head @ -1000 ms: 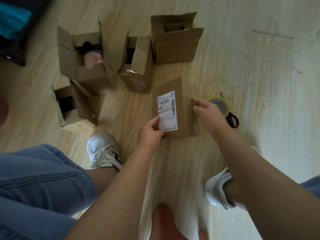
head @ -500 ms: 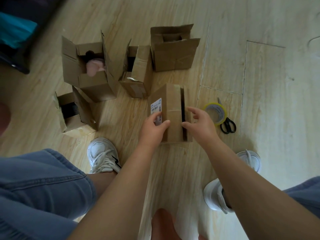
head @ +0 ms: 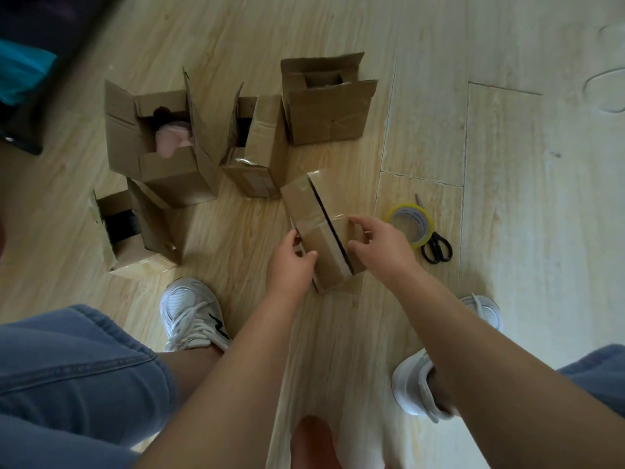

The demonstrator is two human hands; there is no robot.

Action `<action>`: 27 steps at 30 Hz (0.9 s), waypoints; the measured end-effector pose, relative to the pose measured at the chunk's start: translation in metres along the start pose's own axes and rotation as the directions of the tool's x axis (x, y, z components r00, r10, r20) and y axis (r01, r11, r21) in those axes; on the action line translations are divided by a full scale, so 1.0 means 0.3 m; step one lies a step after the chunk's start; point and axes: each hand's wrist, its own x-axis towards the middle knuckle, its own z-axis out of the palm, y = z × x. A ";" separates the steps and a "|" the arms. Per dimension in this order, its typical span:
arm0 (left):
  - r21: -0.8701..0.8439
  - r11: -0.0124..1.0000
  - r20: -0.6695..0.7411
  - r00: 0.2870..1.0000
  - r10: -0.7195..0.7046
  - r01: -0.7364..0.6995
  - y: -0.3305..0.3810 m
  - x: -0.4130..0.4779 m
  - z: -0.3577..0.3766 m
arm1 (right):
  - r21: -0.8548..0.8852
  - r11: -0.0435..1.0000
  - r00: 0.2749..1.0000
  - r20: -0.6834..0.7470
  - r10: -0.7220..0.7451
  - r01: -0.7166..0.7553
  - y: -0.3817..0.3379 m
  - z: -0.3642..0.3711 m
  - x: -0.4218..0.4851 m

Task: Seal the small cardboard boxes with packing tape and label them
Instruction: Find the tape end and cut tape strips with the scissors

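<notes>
1. Held box [head: 318,228] near the middle of the wooden floor [head: 507,198], just nearer than a cluster of open boxes, long top face turned up and slanting from far-left to near-right. Resting on the boards or lifted slightly: cannot tell.
2. Along that top face, a dark gap between the two flaps, not yet closed. A strip of shiny tape across the flaps about midway, more tape glinting at the far end.
3. Left hand [head: 292,262] gripping the box's left side, thumb hooked onto the top edge, fingers mostly hidden down the side.
4. Right hand [head: 382,245] gripping the right flap, thumb and fingers curled and pinching it beside the gap.
5. Sliver of white [head: 315,278] at the box's near-left edge, just below the left hand; too thin to read.
6. Tape roll [head: 411,225], yellow-rimmed, flat on the floor just right of the right hand, lying over black-handled scissors [head: 436,248]: handles out to the near right, blade tip poking out on the far side.
7. Far-left box [head: 169,177] upright, flaps open, something pink [head: 172,138] inside. Near-left box [head: 142,238] also open, inside dark. Middle box [head: 263,154] with flaps open, just beyond the held box. Far box [head: 329,113] upright, flaps raised.
8. White shoes [head: 192,316] planted on either side of the forearms; blue jeans [head: 67,367] at the near left.
</notes>
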 end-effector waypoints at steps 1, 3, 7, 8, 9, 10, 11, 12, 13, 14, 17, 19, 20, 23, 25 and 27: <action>0.023 1.000 -0.038 0.999 0.007 -0.007 0.010 0.001 0.005 | 0.005 1.000 1.000 0.007 -0.001 0.001 0.011 0.001 0.002; 0.096 0.995 -0.100 0.994 0.044 -0.034 0.034 -0.003 0.015 | 0.050 0.999 1.000 0.011 -0.004 0.003 0.027 0.003 0.010; 0.273 0.945 -0.146 0.964 0.224 -0.178 0.091 -0.025 0.021 | 0.254 0.967 0.995 -0.094 0.041 -0.016 0.056 -0.013 0.034; 0.316 0.923 -0.127 0.955 0.270 -0.219 0.105 -0.031 0.022 | 0.299 0.954 0.986 -0.149 0.069 -0.021 0.072 -0.023 0.046; 0.347 0.902 -0.099 0.946 0.308 -0.257 0.115 -0.034 0.024 | 0.315 0.949 0.976 -0.194 0.098 -0.033 0.094 -0.035 0.060; 0.369 0.883 -0.071 0.939 0.337 -0.289 0.123 -0.035 0.025 | 0.289 0.955 0.968 -0.218 0.126 -0.059 0.118 -0.049 0.075; 0.389 0.866 -0.047 0.932 0.359 -0.314 0.129 -0.033 0.027 | 0.222 0.970 0.964 -0.222 0.147 -0.097 0.146 -0.064 0.090; 0.413 0.848 -0.027 0.926 0.375 -0.332 0.131 -0.030 0.033 | 0.120 0.983 0.965 -0.208 0.161 -0.138 0.177 -0.075 0.109; 0.433 0.835 -0.014 0.924 0.382 -0.339 0.131 -0.028 0.039 | 0.002 0.985 0.969 -0.178 0.173 -0.175 0.209 -0.084 0.127; 0.443 0.831 -0.009 0.925 0.381 -0.338 0.129 -0.026 0.046 | -0.114 0.972 0.972 -0.139 0.188 -0.205 0.239 -0.090 0.142; 0.430 0.841 -0.026 0.927 0.374 -0.327 0.122 -0.020 0.061 | -0.393 0.897 0.979 -0.039 0.201 -0.200 0.307 -0.094 0.184; 0.416 0.853 -0.039 0.931 0.364 -0.316 0.114 -0.016 0.063 | -0.535 0.834 0.987 0.007 0.159 -0.131 0.333 -0.088 0.204; 0.410 0.858 -0.044 0.933 0.358 -0.310 0.112 -0.011 0.064 | -0.597 0.797 0.991 0.026 0.128 -0.087 0.342 -0.085 0.214; 0.388 0.870 -0.068 0.932 0.357 -0.305 0.112 -0.001 0.066 | -0.711 0.704 0.996 0.067 0.059 0.007 0.340 -0.073 0.229; 0.393 0.868 -0.084 0.928 0.363 -0.304 0.117 0.005 0.068 | -0.728 0.685 0.996 0.070 0.054 0.014 0.334 -0.065 0.241; 0.398 0.865 -0.088 0.926 0.366 -0.304 0.121 0.007 0.066 | -0.731 0.682 0.996 0.065 0.053 0.012 0.333 -0.062 0.248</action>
